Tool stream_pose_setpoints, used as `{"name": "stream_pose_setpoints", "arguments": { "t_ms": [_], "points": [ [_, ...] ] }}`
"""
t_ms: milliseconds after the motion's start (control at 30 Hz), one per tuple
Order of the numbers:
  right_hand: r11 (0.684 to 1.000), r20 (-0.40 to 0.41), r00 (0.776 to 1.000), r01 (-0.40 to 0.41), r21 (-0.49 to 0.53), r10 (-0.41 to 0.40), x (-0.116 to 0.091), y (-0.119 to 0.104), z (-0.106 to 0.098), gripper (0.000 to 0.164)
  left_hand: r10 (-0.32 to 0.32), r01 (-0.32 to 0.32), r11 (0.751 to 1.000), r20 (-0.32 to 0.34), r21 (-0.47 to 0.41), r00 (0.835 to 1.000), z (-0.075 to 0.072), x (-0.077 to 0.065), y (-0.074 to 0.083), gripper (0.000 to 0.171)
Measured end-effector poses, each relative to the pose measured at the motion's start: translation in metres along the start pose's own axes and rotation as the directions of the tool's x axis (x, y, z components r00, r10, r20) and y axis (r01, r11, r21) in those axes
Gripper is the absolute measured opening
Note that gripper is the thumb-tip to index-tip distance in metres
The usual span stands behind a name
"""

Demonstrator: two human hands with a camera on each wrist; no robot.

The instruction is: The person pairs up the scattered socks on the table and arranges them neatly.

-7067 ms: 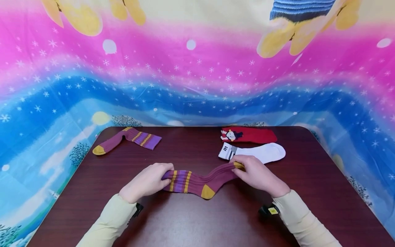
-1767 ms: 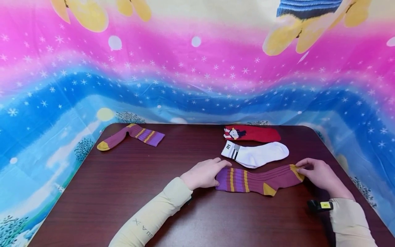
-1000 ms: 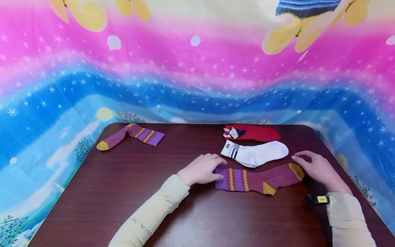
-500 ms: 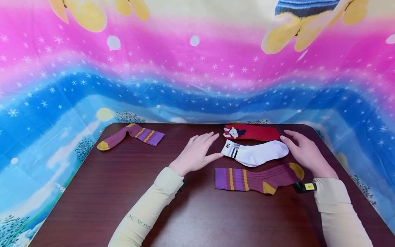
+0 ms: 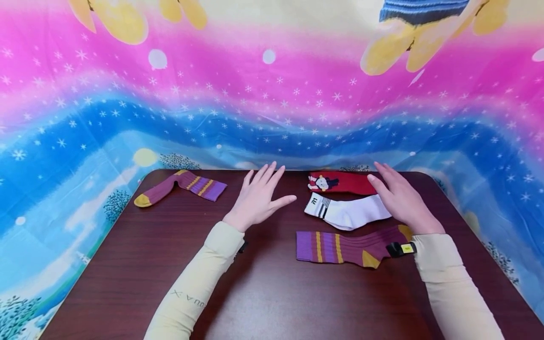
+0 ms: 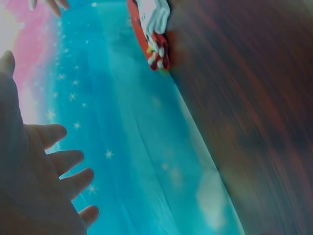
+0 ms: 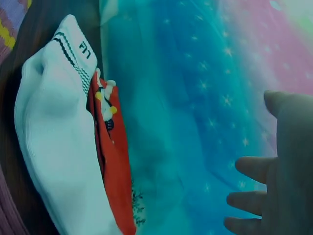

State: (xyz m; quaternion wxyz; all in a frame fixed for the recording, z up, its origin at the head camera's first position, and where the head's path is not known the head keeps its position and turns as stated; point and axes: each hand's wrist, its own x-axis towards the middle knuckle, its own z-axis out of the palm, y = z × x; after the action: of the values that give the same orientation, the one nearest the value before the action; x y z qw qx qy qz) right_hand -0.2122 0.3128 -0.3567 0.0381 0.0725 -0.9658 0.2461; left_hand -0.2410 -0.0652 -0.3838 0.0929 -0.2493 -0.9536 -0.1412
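Observation:
My left hand (image 5: 257,196) hovers over the table with fingers spread and nothing in it, left of the red and white socks. Fingers extended, my right hand (image 5: 401,198) is raised above the toe ends of those socks and covers part of them. The red sock (image 5: 352,182) with a cartoon figure lies at the back. In front of it is a white sock (image 5: 352,212) with dark stripes at the cuff. Nearest me lies a striped purple and mustard sock (image 5: 335,248), flat, its toe partly behind my right wrist. A matching purple sock (image 5: 180,186) rests bent at the back left.
The dark wooden table (image 5: 263,293) has rounded back corners. A printed cloth (image 5: 272,104) with snowflakes hangs right behind its back edge and along both sides. Each wrist carries a small black camera (image 5: 401,249).
The striped sock was carried right and laid flat in front of the white sock. Both hands then let go of it, rose, and moved toward the back with fingers straightening.

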Motion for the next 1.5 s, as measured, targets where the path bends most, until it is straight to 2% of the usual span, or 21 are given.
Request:
{"name": "stream_pose_setpoints", "arguments": {
  "t_ms": [133,267,467,833,1133,1500],
  "points": [
    [0.994,-0.047,0.999,0.012,-0.105,-0.017,0.005,-0.012,0.007,0.079,-0.035,0.036,0.999,-0.009,0.036,0.999,-0.002,0.001,-0.006,0.097],
    [0.975,-0.089,0.995,0.017,-0.223,-0.037,0.011,-0.023,0.014,0.088,-0.062,0.063,0.994,-0.021,0.090,0.998,-0.004,0.001,-0.011,0.101],
    [0.957,-0.115,0.992,0.026,-0.288,-0.062,0.019,-0.033,0.029,0.102,-0.086,0.091,0.986,-0.041,0.142,0.995,0.000,-0.001,-0.020,0.103],
    [0.958,-0.077,0.996,0.020,-0.286,-0.044,0.031,-0.045,0.053,0.105,-0.127,0.130,0.983,-0.034,0.132,0.991,-0.001,-0.008,-0.037,0.105],
    [0.960,-0.061,0.995,0.056,-0.275,-0.076,0.037,-0.059,0.060,0.105,-0.155,0.158,0.981,-0.034,0.109,0.987,-0.005,-0.012,-0.051,0.105],
    [0.964,-0.041,0.997,0.055,-0.260,-0.068,0.045,-0.077,0.064,0.104,-0.180,0.183,0.980,-0.044,0.076,0.983,-0.016,-0.016,-0.066,0.104]
  ]
}}
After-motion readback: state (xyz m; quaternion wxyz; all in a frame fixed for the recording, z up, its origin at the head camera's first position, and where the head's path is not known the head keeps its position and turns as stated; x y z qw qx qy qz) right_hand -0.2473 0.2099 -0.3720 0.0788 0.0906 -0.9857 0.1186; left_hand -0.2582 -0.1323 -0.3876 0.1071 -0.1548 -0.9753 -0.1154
